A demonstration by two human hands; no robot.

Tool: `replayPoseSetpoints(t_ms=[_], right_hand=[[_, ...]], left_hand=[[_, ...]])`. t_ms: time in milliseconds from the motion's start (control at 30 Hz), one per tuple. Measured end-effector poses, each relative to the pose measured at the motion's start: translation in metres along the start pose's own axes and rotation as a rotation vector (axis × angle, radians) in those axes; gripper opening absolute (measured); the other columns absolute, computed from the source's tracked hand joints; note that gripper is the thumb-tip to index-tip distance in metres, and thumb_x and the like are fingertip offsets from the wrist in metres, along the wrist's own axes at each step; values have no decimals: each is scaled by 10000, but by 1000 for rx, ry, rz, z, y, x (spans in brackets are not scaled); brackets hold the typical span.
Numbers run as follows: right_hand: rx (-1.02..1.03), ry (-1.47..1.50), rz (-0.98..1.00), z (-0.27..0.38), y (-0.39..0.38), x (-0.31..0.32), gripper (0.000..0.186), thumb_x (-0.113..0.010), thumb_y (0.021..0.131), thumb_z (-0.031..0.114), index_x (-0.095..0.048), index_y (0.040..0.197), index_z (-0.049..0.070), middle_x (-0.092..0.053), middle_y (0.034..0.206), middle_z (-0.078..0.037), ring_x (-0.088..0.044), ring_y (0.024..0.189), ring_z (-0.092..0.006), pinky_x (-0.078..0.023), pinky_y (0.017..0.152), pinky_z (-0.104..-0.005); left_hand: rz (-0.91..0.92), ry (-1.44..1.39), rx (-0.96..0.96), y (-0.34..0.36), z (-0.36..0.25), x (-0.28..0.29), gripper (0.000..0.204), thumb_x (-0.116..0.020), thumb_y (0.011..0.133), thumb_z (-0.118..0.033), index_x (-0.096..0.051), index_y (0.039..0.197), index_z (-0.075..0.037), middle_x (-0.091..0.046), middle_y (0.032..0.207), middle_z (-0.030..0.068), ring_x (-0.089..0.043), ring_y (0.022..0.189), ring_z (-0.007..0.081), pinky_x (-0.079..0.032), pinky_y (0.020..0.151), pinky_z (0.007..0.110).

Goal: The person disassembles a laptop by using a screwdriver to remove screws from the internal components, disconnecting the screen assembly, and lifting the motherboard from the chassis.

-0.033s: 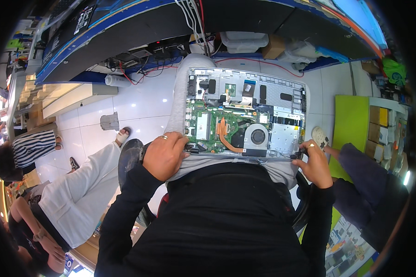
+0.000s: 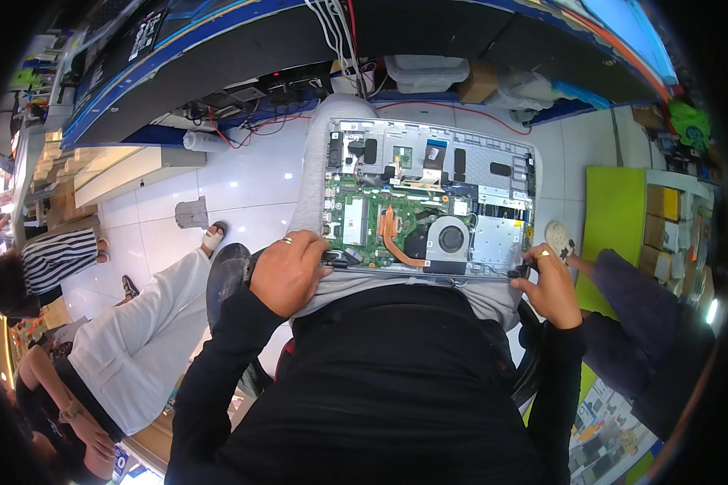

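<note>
Green-boarded open laptop [image 2: 429, 202] between hands

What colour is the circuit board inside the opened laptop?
Green; the board shows best in the head view.

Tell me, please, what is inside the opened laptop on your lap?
The opened laptop shows a green circuit board, a copper heat pipe and a round fan. Your left hand covers its near-left corner.

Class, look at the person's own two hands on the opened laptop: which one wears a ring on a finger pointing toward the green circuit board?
The left hand, at the laptop's near-left corner beside the board.
</note>
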State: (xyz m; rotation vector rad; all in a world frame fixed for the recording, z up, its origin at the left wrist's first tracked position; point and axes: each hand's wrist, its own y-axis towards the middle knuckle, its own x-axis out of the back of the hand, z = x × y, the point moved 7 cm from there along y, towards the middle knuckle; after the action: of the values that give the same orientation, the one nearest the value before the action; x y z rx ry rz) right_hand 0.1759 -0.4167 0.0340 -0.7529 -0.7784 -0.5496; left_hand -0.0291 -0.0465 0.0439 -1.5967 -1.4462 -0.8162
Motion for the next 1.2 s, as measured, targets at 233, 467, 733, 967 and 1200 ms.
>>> replayPoseSetpoints(t_ms=[233, 467, 733, 967, 1200], right_hand=[[6, -30, 29, 1, 8, 1, 520, -916, 723, 98, -599, 1120, -12, -658, 1081, -199, -663, 992, -450, -521, 826, -485], [-6, -41, 67, 3, 14, 3, 549, -933, 695, 110, -612, 1122, -18, -675, 1088, -203, -666, 1014, -450, -526, 842, -477], [-32, -32, 74, 2, 12, 3, 541, -930, 702, 107, -615, 1125, -16, -681, 1094, -209, -668, 1018, -448, -527, 849, -474], [-91, -49, -58, 32, -3, 8, 404, -858, 824, 121, -639, 1137, -8, -696, 1058, -201, -694, 939, -416, -538, 805, -459], [40, 450, 473, 147, 27, -35, 391, -723, 991, 168, -663, 1336, -6, -748, 1028, -228, -737, 908, -338, -563, 815, -405]], left_hand=[[84, -55, 61, 8, 6, 3, 403, -848, 811, -159, -647, 1136, -32, -634, 1075, 141, -638, 1005, 375, -513, 827, 453], [75, -117, 64, 11, 9, 5, 402, -857, 797, -144, -638, 1118, -39, -621, 1053, 146, -618, 997, 386, -497, 823, 457], [39, -111, -68, 17, -8, 6, 371, -851, 805, -182, -679, 1104, -46, -612, 1088, 137, -584, 1082, 365, -459, 946, 471], [-28, -94, -89, 17, -13, -1, 379, -860, 791, -172, -690, 1108, -52, -606, 1068, 124, -582, 1069, 350, -455, 950, 475], [-23, -161, -63, 17, -5, -6, 347, -866, 772, -135, -707, 1070, -56, -598, 1054, 119, -559, 1041, 349, -443, 931, 459]])
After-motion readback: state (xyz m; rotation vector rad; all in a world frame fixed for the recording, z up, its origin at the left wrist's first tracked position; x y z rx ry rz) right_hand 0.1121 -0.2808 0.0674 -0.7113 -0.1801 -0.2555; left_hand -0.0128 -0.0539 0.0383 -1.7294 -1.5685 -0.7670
